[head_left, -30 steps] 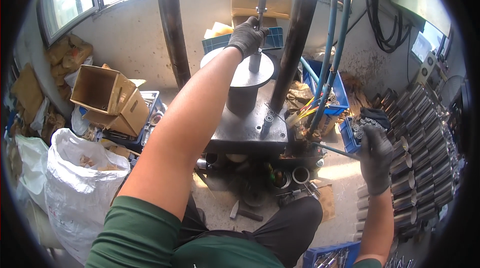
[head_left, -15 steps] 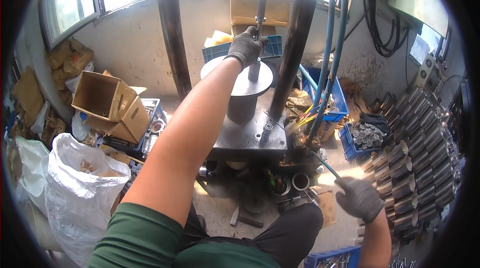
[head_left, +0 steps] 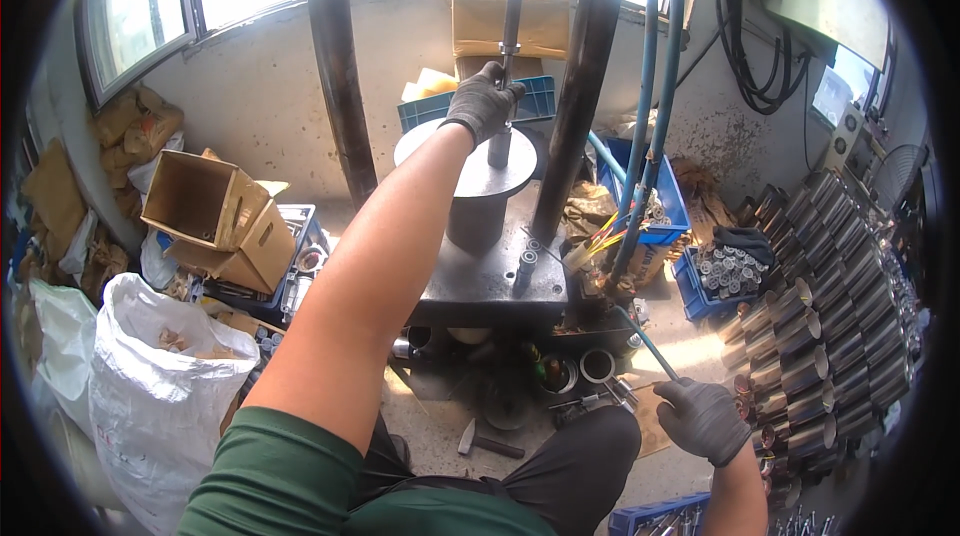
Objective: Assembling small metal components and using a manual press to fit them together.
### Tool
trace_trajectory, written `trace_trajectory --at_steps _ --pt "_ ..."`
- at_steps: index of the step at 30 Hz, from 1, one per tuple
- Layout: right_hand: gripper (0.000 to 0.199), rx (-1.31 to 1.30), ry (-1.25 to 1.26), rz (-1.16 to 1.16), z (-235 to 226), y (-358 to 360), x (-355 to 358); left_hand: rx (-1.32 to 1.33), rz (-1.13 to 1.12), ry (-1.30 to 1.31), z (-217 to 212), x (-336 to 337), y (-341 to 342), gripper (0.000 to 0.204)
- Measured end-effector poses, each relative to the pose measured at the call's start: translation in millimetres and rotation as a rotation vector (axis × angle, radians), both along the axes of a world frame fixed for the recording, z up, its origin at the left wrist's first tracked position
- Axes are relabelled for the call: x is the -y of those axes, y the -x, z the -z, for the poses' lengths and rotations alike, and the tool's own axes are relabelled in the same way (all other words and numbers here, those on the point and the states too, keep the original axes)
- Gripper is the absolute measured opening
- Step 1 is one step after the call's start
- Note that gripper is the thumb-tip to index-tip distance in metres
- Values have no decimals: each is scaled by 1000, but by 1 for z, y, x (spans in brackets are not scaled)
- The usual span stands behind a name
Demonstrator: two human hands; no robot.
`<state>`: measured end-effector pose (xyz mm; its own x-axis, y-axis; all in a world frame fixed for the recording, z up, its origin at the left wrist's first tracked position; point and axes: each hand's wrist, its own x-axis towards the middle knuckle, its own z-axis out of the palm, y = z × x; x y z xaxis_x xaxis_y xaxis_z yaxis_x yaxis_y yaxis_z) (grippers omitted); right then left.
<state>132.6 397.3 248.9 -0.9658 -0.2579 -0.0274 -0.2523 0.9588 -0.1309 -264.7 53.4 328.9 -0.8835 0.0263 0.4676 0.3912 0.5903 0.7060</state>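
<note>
My left hand (head_left: pixel 482 104), in a dark grey glove, is closed around a slim metal shaft (head_left: pixel 502 81) standing upright under the press rod (head_left: pixel 514 6). Just below the hand, a short metal sleeve (head_left: pixel 500 152) rests on a round steel plate (head_left: pixel 425 151) atop a thick dark cylinder (head_left: pixel 475 224). A steel press bed (head_left: pixel 465 288) carries that cylinder. At the lower right, my gloved right hand (head_left: pixel 703 423) grips the end of a thin blue-green lever (head_left: pixel 648 344), which slopes up to the base of the blue pipes. The left fingers partly hide the shaft.
Dark press columns (head_left: pixel 342 86) flank the plate. Small rings (head_left: pixel 529 258) lie on the bed. A hammer (head_left: pixel 490 440) is on the floor between my legs. Stacked metal tubes (head_left: pixel 810 336) and a blue bin of parts (head_left: pixel 715 281) stand right; a white sack (head_left: pixel 165 406) stands left.
My right hand has moved lower, and the lever in it now slopes more steeply. The left hand stays on the shaft. The whole view has shifted slightly.
</note>
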Motion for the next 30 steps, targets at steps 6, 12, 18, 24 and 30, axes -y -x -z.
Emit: trace_trajectory --at_steps 6,12,18,24,30 --pt "24 173 -129 -15 3 0 -7 -10 -4 14 -1 0 -4 40" --pt "23 -13 -5 -62 15 -1 -12 -1 -3 -15 -3 -1 -8 40" --pt "20 79 -60 -55 12 -1 -11 -8 -9 -7 -3 -1 -10 40" --pt "22 247 -169 -73 10 0 -13 -32 -14 7 -3 -1 -10 39" --pt "26 147 -58 -22 6 0 -12 -40 -32 20 -4 -2 -12 39"
